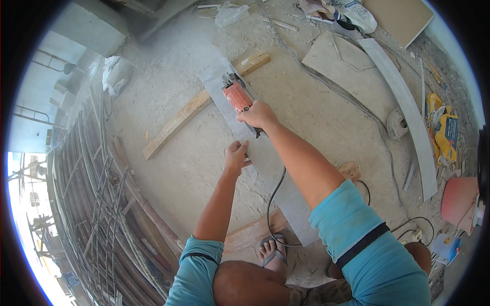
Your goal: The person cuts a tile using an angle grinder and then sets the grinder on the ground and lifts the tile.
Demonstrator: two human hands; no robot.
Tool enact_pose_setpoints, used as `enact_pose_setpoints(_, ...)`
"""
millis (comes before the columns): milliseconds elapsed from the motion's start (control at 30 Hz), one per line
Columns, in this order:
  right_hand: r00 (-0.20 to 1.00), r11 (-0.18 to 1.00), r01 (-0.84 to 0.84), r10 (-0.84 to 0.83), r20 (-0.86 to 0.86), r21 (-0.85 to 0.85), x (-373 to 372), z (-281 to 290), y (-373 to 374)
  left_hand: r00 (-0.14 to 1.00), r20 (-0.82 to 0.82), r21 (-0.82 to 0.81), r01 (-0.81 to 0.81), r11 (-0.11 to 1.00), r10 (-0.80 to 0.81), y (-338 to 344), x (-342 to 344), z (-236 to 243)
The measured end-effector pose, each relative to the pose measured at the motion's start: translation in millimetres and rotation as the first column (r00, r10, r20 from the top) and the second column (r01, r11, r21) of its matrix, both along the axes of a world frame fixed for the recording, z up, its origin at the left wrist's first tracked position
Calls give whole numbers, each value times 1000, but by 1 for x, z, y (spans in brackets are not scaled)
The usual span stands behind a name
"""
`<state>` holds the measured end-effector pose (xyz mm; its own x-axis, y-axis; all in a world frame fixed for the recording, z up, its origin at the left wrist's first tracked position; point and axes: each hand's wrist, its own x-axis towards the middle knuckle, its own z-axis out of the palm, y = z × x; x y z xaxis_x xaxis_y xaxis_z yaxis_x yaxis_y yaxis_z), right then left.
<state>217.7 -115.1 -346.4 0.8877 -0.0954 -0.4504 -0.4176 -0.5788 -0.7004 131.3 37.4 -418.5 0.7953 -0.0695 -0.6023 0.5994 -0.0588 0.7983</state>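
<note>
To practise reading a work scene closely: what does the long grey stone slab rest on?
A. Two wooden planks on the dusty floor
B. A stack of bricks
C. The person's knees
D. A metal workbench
A: the long grey stone slab lies across two wooden planks, one under its far end, one near the sandalled foot.

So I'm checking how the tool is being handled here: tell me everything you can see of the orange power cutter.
The orange power cutter is a handheld electric tool with an orange plastic body and a grey metal front by the blade guard. It rests on a long grey stone slab lying across wooden planks, pointing away from the person. The right hand closes round its rear grip; a black cord trails back toward the foot. The left hand rests at the slab's edge, off the tool.
</note>
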Motion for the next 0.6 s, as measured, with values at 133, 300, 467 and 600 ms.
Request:
enact_pose_setpoints(133, 1000, 999, -15, 15, 2, 31, -8, 0, -4, 1000, -18, -2, 24, 1000, -25, 4, 2, 0)
enact_pose_setpoints(300, 1000, 1000, 1, -1, 8, 24, -33, -4, -13, 1000, -16, -22, 20, 1000, -20, 3, 1, -1)
enact_pose_setpoints(467, 999, 1000, 13, -13, -35, 17, -57, 1, -17, 1000, 9, 1, 2, 1000, -2, 5, 0, -2)
enact_pose_setpoints(600, 999, 999, 36, -36, -12, 27, -74, -4, -24, 1000, 5, -2, 1, 1000, -1, -1, 0, -1)
